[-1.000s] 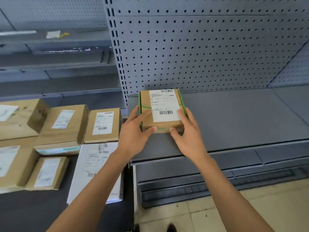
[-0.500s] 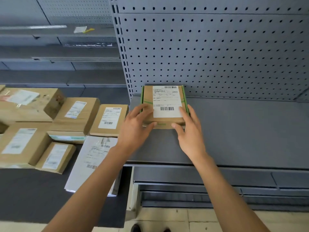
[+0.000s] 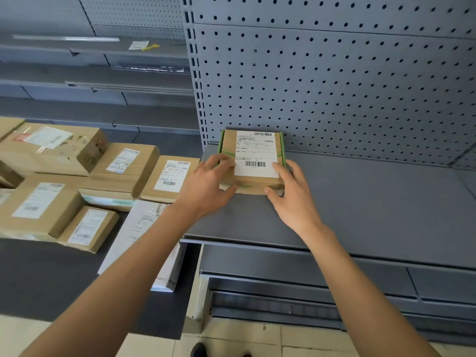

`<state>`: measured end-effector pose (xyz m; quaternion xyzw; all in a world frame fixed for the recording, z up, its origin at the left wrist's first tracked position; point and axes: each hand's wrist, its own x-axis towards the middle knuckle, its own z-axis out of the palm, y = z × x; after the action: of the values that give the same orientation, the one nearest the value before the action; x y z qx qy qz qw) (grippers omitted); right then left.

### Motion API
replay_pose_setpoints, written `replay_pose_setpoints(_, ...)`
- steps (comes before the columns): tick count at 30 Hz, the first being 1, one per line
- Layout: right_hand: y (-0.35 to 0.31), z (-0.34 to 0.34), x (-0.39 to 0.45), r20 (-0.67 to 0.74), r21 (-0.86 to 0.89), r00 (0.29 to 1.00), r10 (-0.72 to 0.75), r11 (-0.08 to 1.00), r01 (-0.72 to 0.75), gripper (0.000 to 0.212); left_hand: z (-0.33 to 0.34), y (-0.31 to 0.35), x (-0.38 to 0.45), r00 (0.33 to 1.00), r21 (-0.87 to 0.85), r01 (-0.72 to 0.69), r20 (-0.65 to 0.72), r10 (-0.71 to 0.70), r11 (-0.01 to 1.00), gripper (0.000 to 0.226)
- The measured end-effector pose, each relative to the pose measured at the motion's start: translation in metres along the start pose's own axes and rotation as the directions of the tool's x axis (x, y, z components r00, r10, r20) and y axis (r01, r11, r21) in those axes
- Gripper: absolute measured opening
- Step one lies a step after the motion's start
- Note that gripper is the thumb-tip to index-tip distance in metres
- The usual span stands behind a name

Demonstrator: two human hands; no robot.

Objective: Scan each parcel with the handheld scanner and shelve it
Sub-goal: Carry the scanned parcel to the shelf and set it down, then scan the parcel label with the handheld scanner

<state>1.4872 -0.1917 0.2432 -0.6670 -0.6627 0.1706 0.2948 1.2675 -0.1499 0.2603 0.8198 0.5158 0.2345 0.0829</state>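
My left hand (image 3: 206, 181) and right hand (image 3: 291, 194) grip the small flat brown cardboard parcel with green tape (image 3: 251, 161) by its side edges at frame centre on the grey metal shelf (image 3: 373, 202); it looks light and stiff.

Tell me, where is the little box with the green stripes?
In the head view, the little box sits on the grey shelf, at its back left corner against the pegboard, between the left hand and right hand.
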Motion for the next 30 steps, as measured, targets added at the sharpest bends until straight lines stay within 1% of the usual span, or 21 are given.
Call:
replay_pose_setpoints(2,-0.002,-0.005,-0.001,0.017,-0.081,1.000,-0.011,0.997,0.013,0.062,-0.004,0.004,-0.004,1.000,0.022,-0.010,0.008,0.010,1.000,0.055)
replay_pose_setpoints(6,-0.020,-0.011,-0.008,-0.042,-0.235,0.993,-0.111,0.967,0.098,0.057,-0.014,0.007,-0.018,1.000,0.007,0.011,-0.014,-0.011,1.000,0.058)
replay_pose_setpoints(8,-0.034,-0.010,-0.011,-0.041,-0.264,0.986,-0.164,0.953,0.148,0.054,-0.018,0.004,-0.027,0.999,-0.009,0.029,-0.028,-0.030,1.000,0.058)
replay_pose_setpoints(11,-0.056,-0.002,-0.017,-0.039,-0.297,0.972,-0.233,0.931,0.211,0.051,-0.028,-0.008,-0.044,0.995,-0.078,0.077,-0.055,-0.081,0.994,0.056)
replay_pose_setpoints(14,-0.077,0.015,-0.022,-0.006,-0.307,0.954,-0.298,0.909,0.282,0.047,-0.042,-0.029,-0.066,0.988,-0.100,0.135,-0.067,-0.142,0.986,0.056)
replay_pose_setpoints(18,-0.112,0.051,-0.025,0.081,-0.252,0.934,-0.348,0.900,0.357,0.050,-0.067,-0.070,-0.107,0.971,-0.101,0.213,-0.089,-0.222,0.972,0.053)
replay_pose_setpoints(21,-0.149,0.085,-0.027,0.115,-0.204,0.915,-0.387,0.892,0.402,0.055,-0.091,-0.104,-0.141,0.949,-0.129,0.289,-0.092,-0.301,0.949,0.053)
replay_pose_setpoints(24,-0.192,0.122,-0.033,0.174,-0.115,0.912,-0.371,0.912,0.393,0.056,-0.117,-0.143,-0.178,0.916,-0.157,0.366,-0.115,-0.385,0.917,0.050)
replay_pose_setpoints(28,-0.250,0.172,-0.050,0.237,0.050,0.902,-0.361,0.932,0.360,0.056,-0.154,-0.197,-0.232,0.856,-0.220,0.464,-0.139,-0.498,0.858,0.050)
replay_pose_setpoints(30,-0.279,0.198,-0.058,0.263,0.060,0.889,-0.374,0.926,0.372,0.057,-0.173,-0.225,-0.260,0.831,-0.240,0.503,-0.130,-0.541,0.830,0.050)
